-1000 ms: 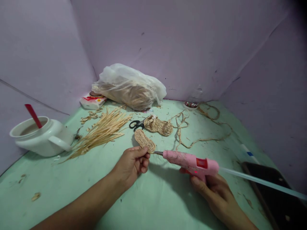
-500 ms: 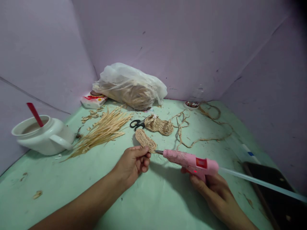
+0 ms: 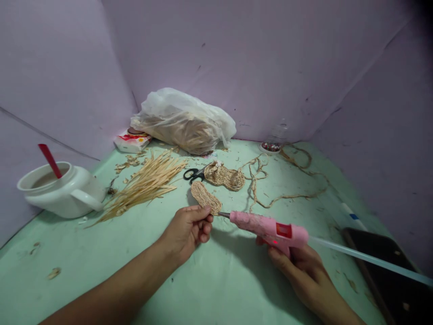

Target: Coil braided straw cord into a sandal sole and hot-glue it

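Note:
Between thumb and fingers, my left hand (image 3: 191, 230) pinches the near end of a small sole-shaped piece of coiled twine (image 3: 205, 197). My right hand (image 3: 301, 275) is wrapped round the handle of a pink glue gun (image 3: 267, 228), whose metal tip touches or nearly touches the edge of that piece. A long clear glue stick (image 3: 368, 258) sticks out of its back, and a red light glows on its side. Just beyond lies a miniature woven slipper (image 3: 225, 175) with a white trim on top. Black-handled scissors (image 3: 192, 176) lie partly under it.
Twisted twine (image 3: 287, 197) trails across the right of the green table. Dry straw strips (image 3: 149, 185) lie left, beside a white pot (image 3: 64, 189) with a red handle in it. Behind are a plastic bag (image 3: 186, 124), a small box (image 3: 131, 143) and a bead container (image 3: 271, 145). A dark phone (image 3: 379, 266) lies right.
Almost nothing differs. Both hands, the sole-shaped piece and the glue gun keep the same places, with only a very slight shift of the whole view.

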A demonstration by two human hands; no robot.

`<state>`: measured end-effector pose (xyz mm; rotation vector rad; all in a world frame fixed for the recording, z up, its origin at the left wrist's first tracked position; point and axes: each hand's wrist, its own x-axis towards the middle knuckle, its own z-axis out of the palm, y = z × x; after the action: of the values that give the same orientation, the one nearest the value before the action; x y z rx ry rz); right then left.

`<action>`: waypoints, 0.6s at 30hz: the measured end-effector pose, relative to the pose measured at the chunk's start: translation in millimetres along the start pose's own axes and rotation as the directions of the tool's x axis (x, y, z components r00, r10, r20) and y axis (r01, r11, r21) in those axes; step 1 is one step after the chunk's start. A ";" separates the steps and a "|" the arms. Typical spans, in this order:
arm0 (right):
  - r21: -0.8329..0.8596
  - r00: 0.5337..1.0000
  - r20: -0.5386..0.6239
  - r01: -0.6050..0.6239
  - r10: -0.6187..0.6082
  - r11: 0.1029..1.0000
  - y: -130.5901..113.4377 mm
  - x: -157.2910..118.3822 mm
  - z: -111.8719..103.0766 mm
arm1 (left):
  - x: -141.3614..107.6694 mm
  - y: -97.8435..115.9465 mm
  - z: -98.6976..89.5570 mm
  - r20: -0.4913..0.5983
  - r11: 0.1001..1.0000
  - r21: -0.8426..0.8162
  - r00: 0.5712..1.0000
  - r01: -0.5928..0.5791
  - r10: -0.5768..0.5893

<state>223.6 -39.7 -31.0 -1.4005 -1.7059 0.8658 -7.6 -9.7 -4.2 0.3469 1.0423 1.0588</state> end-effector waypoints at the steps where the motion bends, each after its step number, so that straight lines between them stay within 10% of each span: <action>1: 0.000 1.000 -0.002 -0.008 0.008 1.000 0.6 0.0 0.3 | -0.1 0.0 -0.2 -0.002 1.000 0.000 1.000 0.001 -0.001; 18: 0.021 1.000 0.004 0.014 -0.014 1.000 1.2 0.9 -0.2 | -0.1 0.7 1.1 -0.010 1.000 -0.005 1.000 0.003 -0.003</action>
<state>224.2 -38.7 -31.8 -1.3729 -1.7029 0.8765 -7.0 -9.2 -3.1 0.3359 1.0490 1.0609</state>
